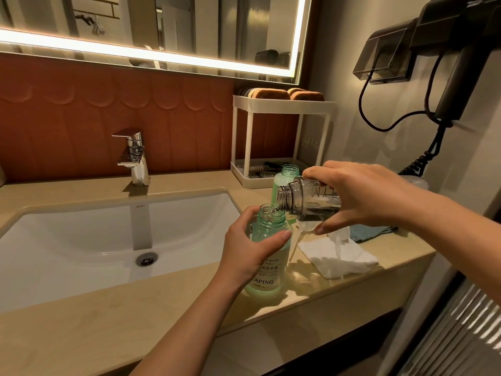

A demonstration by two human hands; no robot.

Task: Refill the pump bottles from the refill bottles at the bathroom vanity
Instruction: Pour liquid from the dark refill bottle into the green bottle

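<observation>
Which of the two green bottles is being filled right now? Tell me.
The near green bottle, gripped by the left hand: the right hand tips the clear refill bottle into its open neck. The other green bottle stands behind, untouched.

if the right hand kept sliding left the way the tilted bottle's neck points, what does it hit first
Most likely the green pump bottle that the left hand holds: the clear refill bottle in the right hand has its mouth just above that open rim. Depth is hard to judge; it might pass just over it.
</observation>
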